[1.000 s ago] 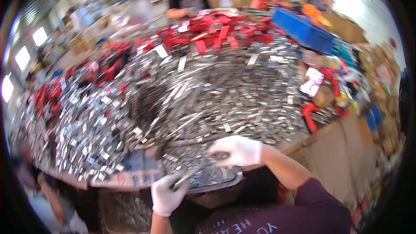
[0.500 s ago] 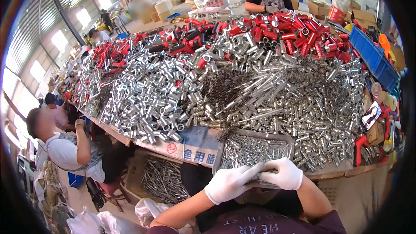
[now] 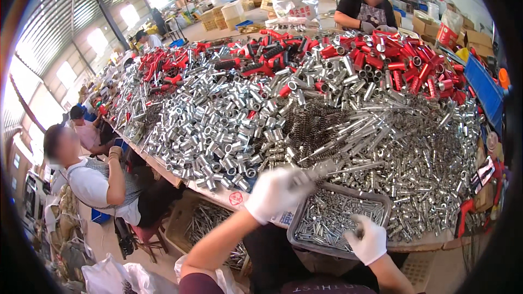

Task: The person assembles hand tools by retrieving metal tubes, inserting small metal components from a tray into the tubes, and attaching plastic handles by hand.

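Observation:
My left hand (image 3: pixel 280 193), in a white glove, is raised over the front edge of the heap. Its fingers are closed on a grey metal part (image 3: pixel 325 169) that points to the right; motion blurs it, so its exact kind is unclear. Over the right side of a dark plastic tray (image 3: pixel 294 238) is my right hand (image 3: pixel 369 239), also gloved. Thumb and fingers are curled but apart, with nothing visible between them. Small metal pins (image 3: pixel 332 212) fill the tray, which sits at the table's front edge.
Piled on the table are silver sleeves (image 3: pixel 201 136), dark springs (image 3: pixel 313 125), thin rods (image 3: pixel 365 130) and red handles (image 3: pixel 381 54). A blue bin (image 3: pixel 484 90) stands at the right. Co-workers sit at the left (image 3: pixel 98 182) and far side (image 3: pixel 368 8). A crate of rods (image 3: pixel 204 220) is below.
My hands were together above the tray's near edge and have separated. The left moved up and forward with the metal part; the right dropped over the tray. The view has shifted.

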### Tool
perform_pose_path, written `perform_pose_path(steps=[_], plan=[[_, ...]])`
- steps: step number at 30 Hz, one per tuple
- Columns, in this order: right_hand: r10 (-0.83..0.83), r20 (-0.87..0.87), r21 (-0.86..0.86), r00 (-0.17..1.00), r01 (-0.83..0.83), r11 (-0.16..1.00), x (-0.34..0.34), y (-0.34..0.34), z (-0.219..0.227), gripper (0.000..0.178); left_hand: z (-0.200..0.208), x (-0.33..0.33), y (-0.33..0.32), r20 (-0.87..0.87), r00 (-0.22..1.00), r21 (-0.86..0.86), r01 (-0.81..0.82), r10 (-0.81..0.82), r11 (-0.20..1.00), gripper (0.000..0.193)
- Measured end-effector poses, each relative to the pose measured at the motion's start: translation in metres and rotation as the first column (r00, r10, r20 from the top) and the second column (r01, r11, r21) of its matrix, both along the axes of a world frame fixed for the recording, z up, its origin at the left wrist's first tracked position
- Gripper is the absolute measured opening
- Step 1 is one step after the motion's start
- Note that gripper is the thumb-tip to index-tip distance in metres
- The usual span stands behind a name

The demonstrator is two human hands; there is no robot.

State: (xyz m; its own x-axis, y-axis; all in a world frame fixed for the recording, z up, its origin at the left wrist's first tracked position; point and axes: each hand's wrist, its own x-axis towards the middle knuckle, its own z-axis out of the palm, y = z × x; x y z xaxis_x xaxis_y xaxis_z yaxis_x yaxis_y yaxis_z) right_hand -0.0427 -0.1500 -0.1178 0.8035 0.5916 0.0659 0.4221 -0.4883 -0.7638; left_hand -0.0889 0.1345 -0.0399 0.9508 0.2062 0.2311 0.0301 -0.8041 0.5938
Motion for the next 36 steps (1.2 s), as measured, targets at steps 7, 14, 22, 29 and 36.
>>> perform_pose_path(steps=[7,14,22,29,36], plan=[[0.001,0.234,-0.028,0.972,0.006,1.000,0.006,0.006,-0.018,0.027,0.010,0.057,0.246,0.131,0.613,-0.044,-0.782,0.779,0.622,0.068],[-0.132,-0.319,0.049,0.939,0.156,0.987,0.017,0.017,-0.005,0.009,-0.034,0.070,0.410,-0.036,0.433,0.379,-0.828,0.901,0.413,0.038],[-0.006,-0.175,-0.073,0.985,-0.007,0.997,0.018,0.025,0.013,0.008,-0.035,0.099,0.457,-0.312,0.454,0.454,-0.701,0.835,0.551,0.055],[-0.020,-0.177,-0.070,0.984,0.008,0.998,0.019,0.029,0.009,0.007,-0.043,0.094,0.434,-0.141,0.498,0.328,-0.792,0.856,0.515,0.065],[0.012,-0.140,-0.025,0.990,-0.016,1.000,0.015,0.013,-0.001,0.010,0.017,0.069,0.337,0.114,0.513,0.228,-0.847,0.851,0.481,0.042]])
